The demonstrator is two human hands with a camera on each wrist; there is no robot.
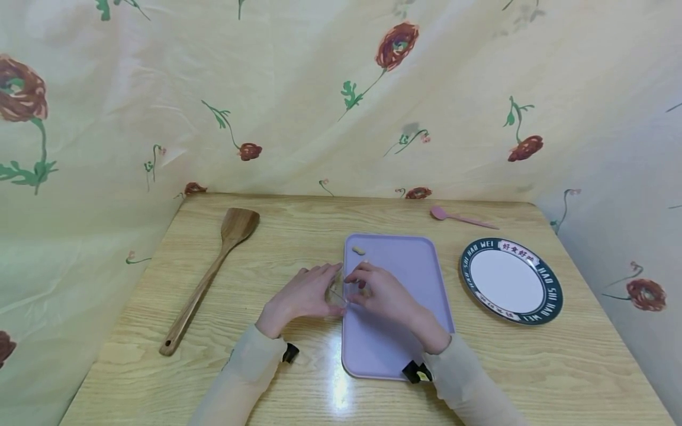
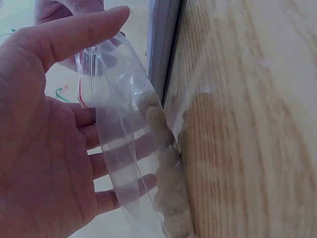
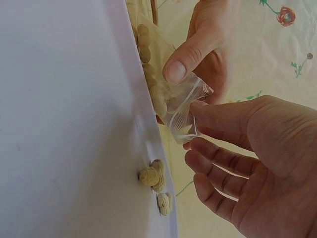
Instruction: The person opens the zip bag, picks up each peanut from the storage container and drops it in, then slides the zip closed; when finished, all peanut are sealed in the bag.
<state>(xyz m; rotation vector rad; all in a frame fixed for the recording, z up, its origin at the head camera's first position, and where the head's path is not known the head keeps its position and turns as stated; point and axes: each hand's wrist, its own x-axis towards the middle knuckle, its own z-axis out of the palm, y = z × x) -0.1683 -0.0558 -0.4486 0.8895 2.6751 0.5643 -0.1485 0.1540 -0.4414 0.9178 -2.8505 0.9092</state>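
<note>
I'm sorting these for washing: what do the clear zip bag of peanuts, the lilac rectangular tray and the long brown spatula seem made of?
Clear zip bag: thin, glossy plastic film, since it creases, shines and lets peanuts show through.
Lilac rectangular tray: probably satin plastic, given its even colour; coated metal is possible.
Long brown spatula: apparently smooth wood, with grain-like streaks on its blade.
</note>
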